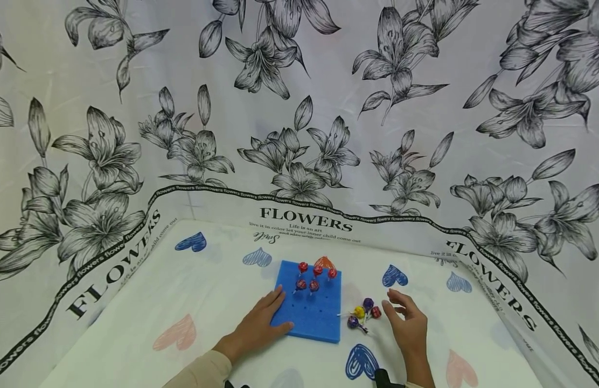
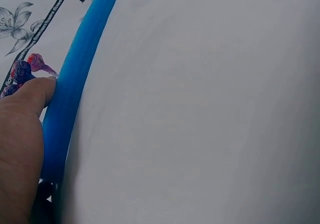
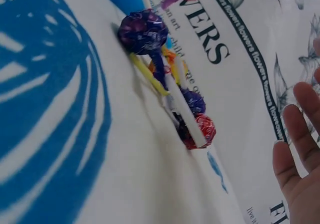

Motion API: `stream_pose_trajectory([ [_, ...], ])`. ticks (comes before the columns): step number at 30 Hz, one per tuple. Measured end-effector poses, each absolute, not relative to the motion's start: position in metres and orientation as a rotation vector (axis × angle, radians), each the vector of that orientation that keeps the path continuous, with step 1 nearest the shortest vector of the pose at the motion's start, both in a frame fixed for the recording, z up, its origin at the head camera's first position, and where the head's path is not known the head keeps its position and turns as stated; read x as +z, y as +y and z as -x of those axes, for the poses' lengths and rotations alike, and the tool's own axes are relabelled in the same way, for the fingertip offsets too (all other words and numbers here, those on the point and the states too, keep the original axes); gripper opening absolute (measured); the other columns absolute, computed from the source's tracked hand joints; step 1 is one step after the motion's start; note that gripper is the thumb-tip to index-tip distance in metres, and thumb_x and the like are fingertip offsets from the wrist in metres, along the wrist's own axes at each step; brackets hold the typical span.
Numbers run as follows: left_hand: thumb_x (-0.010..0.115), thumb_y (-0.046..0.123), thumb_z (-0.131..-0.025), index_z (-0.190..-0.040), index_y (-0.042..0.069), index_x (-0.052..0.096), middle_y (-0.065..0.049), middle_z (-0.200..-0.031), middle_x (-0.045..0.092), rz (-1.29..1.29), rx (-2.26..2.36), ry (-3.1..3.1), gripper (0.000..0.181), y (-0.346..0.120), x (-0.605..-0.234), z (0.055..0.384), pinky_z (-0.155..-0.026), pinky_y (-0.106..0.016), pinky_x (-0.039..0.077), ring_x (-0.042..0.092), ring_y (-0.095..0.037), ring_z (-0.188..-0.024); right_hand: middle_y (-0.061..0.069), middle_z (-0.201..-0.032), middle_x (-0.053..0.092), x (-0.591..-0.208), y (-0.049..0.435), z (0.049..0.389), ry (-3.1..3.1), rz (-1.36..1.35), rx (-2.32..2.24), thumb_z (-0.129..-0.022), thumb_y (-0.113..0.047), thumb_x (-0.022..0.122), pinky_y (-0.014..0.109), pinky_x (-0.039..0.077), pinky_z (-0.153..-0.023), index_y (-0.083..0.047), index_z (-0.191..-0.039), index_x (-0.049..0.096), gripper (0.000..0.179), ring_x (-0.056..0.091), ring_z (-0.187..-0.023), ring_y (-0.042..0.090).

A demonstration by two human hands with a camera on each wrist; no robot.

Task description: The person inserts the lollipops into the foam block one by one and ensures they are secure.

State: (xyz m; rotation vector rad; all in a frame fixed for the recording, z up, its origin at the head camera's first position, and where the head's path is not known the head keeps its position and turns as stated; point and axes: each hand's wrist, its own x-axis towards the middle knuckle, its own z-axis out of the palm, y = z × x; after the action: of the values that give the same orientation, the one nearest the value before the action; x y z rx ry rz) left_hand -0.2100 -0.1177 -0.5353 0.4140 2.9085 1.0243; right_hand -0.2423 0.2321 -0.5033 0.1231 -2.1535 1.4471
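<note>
A blue foam board (image 1: 304,323) lies on the table with small holes in its front part. Several red-wrapped lollipops (image 1: 314,286) stand upright in its far half, in two rows. My left hand (image 1: 258,325) rests along the board's left edge, fingers extended and thumb over the near corner. To the right of the board is a loose heap of lollipops: a yellow one (image 1: 360,312), a red one (image 1: 376,312) and two purple ones, the nearer purple lollipop (image 3: 144,32) lying at the side. Just right of this heap my right hand (image 1: 410,327) hovers, fingers loosely bent and holding nothing.
A white cloth with printed hearts (image 1: 362,361) covers the table. Behind and at both sides hangs a white curtain (image 1: 299,108) printed with black flowers. A dark object (image 1: 384,379) shows beside the right wrist at the bottom edge.
</note>
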Motion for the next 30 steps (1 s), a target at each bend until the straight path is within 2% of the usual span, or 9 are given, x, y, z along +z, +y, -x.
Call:
stream_pose_trajectory([
  [3,0.056,0.062,-0.089,-0.151,0.009,0.032,-0.004,-0.159,0.019,-0.422,1.024,2.91,0.085,-0.116,-0.535,0.211,-0.109,-0.054,0.024,0.019,-0.034,-0.142,0.006,-0.105,0.069,-0.512,0.235,0.244,-2.163,-0.093,1.44,-0.085,-0.005,0.075,0.024,0.049,-0.078,-0.005,-0.111,0.07,0.027,0.058,-0.095,0.014],
  [7,0.055,0.063,-0.088,-0.151,0.01,0.032,-0.004,-0.159,0.019,-0.42,1.014,2.914,0.086,-0.115,-0.535,0.211,-0.109,-0.053,0.024,0.019,-0.034,-0.142,0.009,-0.106,0.068,-0.51,0.231,0.239,-2.182,-0.077,1.439,-0.084,-0.003,0.075,0.025,0.049,-0.077,-0.002,-0.111,0.07,0.027,0.058,-0.096,0.02],
  [11,0.055,0.064,-0.088,-0.151,0.01,0.033,-0.004,-0.158,0.02,-0.419,1.007,2.92,0.086,-0.115,-0.535,0.211,-0.109,-0.054,0.024,0.019,-0.034,-0.142,0.009,-0.11,0.068,-0.52,0.234,0.245,-2.254,-0.008,1.439,-0.085,-0.005,0.075,0.025,0.048,-0.078,-0.002,-0.115,0.069,0.031,0.057,-0.098,0.019],
  [13,0.055,0.064,-0.088,-0.151,0.01,0.033,-0.004,-0.158,0.02,-0.417,1.005,2.921,0.086,-0.116,-0.535,0.211,-0.109,-0.054,0.025,0.02,-0.035,-0.142,0.007,-0.112,0.067,-0.526,0.235,0.249,-2.309,0.033,1.438,-0.086,-0.008,0.075,0.027,0.048,-0.081,-0.003,-0.117,0.068,0.033,0.056,-0.101,0.017],
  [19,0.054,0.064,-0.088,-0.152,0.011,0.033,-0.005,-0.158,0.02,-0.412,1.014,2.924,0.086,-0.118,-0.535,0.211,-0.109,-0.054,0.024,0.019,-0.036,-0.142,0.009,-0.117,0.064,-0.53,0.236,0.249,-2.415,0.031,1.431,-0.087,-0.019,0.074,0.042,0.046,-0.087,-0.006,-0.123,0.065,0.039,0.055,-0.108,0.023],
  [30,0.055,0.064,-0.088,-0.151,0.01,0.033,-0.006,-0.158,0.021,-0.411,1.026,2.918,0.087,-0.117,-0.536,0.209,-0.108,-0.056,0.025,0.02,-0.037,-0.141,0.014,-0.124,0.061,-0.54,0.239,0.252,-2.54,0.047,1.436,-0.088,-0.026,0.073,0.051,0.042,-0.096,-0.009,-0.129,0.061,0.046,0.052,-0.114,0.032],
])
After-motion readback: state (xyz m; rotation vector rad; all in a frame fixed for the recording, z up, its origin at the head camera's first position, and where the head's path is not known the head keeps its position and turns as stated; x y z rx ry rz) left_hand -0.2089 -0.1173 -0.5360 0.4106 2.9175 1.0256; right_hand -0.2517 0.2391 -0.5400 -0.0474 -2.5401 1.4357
